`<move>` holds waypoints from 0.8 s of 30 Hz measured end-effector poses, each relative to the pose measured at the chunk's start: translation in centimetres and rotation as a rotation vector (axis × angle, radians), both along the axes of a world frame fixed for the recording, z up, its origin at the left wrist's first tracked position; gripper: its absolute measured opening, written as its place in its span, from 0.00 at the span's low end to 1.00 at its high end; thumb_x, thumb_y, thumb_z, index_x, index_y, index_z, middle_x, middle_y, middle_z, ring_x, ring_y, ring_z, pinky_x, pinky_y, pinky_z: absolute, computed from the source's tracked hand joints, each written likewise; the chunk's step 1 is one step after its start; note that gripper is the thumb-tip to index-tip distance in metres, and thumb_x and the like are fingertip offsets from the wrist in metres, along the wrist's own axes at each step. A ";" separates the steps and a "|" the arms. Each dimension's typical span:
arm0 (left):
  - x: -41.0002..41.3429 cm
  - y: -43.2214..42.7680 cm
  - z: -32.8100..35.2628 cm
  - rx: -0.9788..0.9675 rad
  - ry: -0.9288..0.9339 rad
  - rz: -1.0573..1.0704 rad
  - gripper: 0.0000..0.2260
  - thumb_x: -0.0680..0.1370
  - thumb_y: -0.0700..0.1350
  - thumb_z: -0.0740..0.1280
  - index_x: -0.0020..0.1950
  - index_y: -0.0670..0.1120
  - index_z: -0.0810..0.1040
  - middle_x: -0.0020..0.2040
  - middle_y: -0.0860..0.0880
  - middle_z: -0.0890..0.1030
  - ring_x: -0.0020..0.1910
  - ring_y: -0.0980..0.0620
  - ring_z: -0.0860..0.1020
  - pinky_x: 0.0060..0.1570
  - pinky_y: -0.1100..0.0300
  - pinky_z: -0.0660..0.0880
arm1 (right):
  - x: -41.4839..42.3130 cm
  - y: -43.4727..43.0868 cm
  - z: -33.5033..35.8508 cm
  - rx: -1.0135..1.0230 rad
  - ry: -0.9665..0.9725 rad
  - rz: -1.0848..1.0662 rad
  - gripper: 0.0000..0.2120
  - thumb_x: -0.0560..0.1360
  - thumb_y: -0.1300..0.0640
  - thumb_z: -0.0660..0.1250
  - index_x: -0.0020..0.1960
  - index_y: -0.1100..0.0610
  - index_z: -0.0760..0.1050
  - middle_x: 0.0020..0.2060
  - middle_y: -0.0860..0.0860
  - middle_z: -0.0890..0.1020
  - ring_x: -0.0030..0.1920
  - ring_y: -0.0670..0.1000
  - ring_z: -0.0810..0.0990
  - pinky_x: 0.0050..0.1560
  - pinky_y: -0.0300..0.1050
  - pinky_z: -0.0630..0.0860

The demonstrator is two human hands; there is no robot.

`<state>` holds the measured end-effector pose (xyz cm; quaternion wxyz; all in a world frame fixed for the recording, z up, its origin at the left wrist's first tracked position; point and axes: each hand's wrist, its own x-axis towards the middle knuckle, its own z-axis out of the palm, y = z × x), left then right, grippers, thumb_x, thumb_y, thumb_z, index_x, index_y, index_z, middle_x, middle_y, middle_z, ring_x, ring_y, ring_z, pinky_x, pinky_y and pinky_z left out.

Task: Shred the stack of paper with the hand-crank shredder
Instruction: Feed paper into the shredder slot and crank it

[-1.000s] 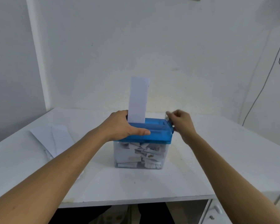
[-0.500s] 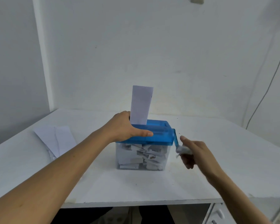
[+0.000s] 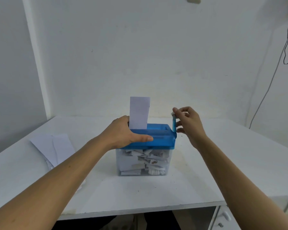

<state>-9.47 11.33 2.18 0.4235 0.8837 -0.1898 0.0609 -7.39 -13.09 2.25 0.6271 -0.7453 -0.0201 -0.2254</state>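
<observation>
While one sheet (image 3: 139, 112) stood upright in the slot of the shredder (image 3: 159, 137), most of its length showing above the blue top, the job looked to be somewhere in its middle rather than near its end. The clear bin (image 3: 119, 165) under the blue top was packed nearly to the brim with shreds (image 3: 148, 161), so a good deal of paper had evidently gone through. What was left lay in two places: the sheet in the slot, and the stack of paper (image 3: 55, 146) lying flat on the tabletop (image 3: 231, 163) well to the left of the shredder, a few sheets fanned apart, too few edges showing to count them. The left grip (image 3: 123, 132) clasped the left end of the blue top, thumb laid along the front and fingers going over the far edge beside the sheet, mostly hidden there, steadying the box. The right grip (image 3: 188, 121) pinched the knob of the crank (image 3: 174, 126) between thumb and forefinger, the other fingers loosely spread; the crank pointed straight up at the right end. By my judgement this sheet needed many more turns, then each sheet of the stack its own, and the crowded bin might want emptying first.
</observation>
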 end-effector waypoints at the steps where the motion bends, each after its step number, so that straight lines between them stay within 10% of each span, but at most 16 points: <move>1: -0.1 0.0 0.0 0.000 0.000 0.001 0.33 0.60 0.66 0.79 0.59 0.58 0.71 0.52 0.63 0.76 0.50 0.63 0.76 0.42 0.67 0.71 | 0.7 0.2 -0.3 0.000 -0.011 -0.035 0.15 0.79 0.49 0.69 0.53 0.60 0.75 0.42 0.50 0.84 0.37 0.49 0.81 0.38 0.43 0.82; 10: 0.0 -0.1 -0.1 0.026 -0.004 0.010 0.22 0.65 0.64 0.79 0.48 0.61 0.70 0.50 0.62 0.77 0.48 0.62 0.76 0.41 0.65 0.72 | -0.6 0.1 -9.4 -0.176 0.236 -0.100 0.15 0.82 0.56 0.62 0.41 0.64 0.76 0.29 0.54 0.79 0.27 0.50 0.75 0.29 0.43 0.74; 16: 0.2 -0.1 0.1 0.034 0.024 0.020 0.37 0.57 0.71 0.75 0.61 0.58 0.72 0.54 0.60 0.78 0.51 0.60 0.77 0.44 0.62 0.74 | -6.8 -0.3 -7.8 -0.191 0.222 -0.007 0.27 0.83 0.44 0.59 0.38 0.64 0.76 0.27 0.54 0.78 0.25 0.48 0.74 0.29 0.40 0.72; 24: 0.2 -0.1 0.3 0.033 0.044 0.021 0.42 0.55 0.71 0.77 0.66 0.57 0.73 0.56 0.60 0.78 0.52 0.60 0.77 0.45 0.63 0.73 | -7.8 -1.9 -2.1 -0.060 -0.032 0.326 0.15 0.77 0.53 0.70 0.34 0.57 0.73 0.30 0.52 0.68 0.32 0.49 0.73 0.39 0.45 0.74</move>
